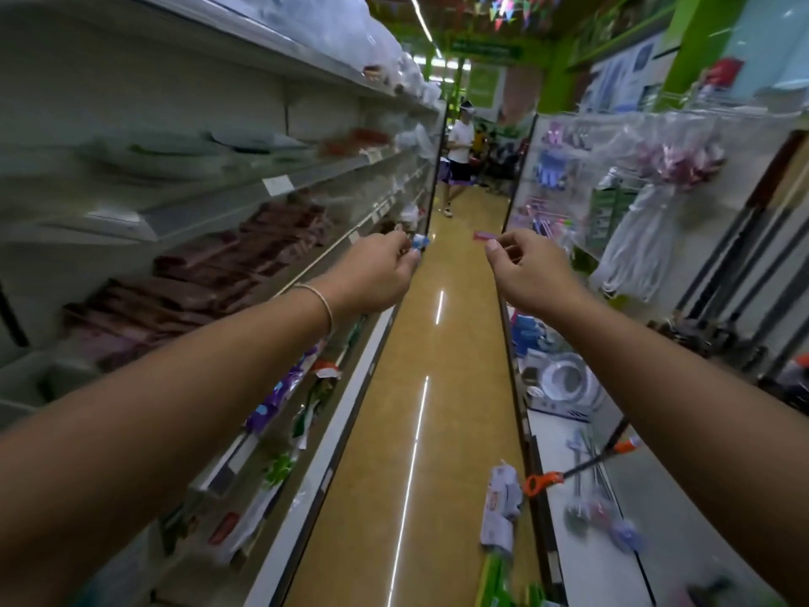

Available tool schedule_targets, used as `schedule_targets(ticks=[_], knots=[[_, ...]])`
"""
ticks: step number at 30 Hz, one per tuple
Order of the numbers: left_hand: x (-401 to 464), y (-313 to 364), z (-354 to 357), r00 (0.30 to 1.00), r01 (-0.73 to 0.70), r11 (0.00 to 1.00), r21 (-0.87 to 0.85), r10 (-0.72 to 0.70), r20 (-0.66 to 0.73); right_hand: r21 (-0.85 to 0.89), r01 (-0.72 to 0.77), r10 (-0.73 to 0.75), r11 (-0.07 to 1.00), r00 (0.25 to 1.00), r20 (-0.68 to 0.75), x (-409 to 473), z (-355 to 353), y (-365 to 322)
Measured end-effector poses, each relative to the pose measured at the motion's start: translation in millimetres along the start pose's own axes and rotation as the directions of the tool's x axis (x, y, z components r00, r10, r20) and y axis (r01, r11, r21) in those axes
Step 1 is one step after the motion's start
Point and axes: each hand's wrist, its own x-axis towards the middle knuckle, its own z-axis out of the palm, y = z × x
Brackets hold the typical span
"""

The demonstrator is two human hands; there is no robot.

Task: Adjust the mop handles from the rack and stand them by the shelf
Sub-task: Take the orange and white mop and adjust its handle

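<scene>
Both my arms reach forward down a shop aisle. My left hand [381, 273] hangs with loosely curled fingers beside the left shelf edge. A small blue and white item [420, 244] shows just past its fingertips, and I see nothing gripped. My right hand [529, 269] is also loosely curled and holds nothing. Several dark mop handles [740, 260] stand upright against the right-hand rack [683, 111]. Two more handles with orange ends [543, 480] stick out low on the right, over the bottom shelf [591, 562]. A white mop head [634, 251] hangs from the rack.
The left shelving [210, 203] holds flat packed goods. A white packet [501, 506] and green items [494, 580] lie on the yellow floor [437, 387] by the right shelf base. A person [457, 159] stands at the far end of the aisle.
</scene>
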Motion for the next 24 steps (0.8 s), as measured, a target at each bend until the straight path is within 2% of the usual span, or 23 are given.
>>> schedule_targets(ticks=[13,18,24], knots=[[125.9,-63.5,75.1,0.997,-0.035,0.998,-0.053,0.039,0.074,0.004,-0.094,0.094,0.996,0.995,-0.027,126.8,64.2,77.4],[212.6,-91.9,101.9,0.995,0.002,1.0,-0.01,-0.002,0.097,-0.012,-0.126,0.126,0.992,0.992,-0.005,210.1,82.9,119.0],[301.7,-105.1,139.4,0.996,0.053,0.997,-0.063,-0.048,0.07,-0.029,-0.111,0.111,0.993,0.994,-0.004,300.5,89.6,160.3]])
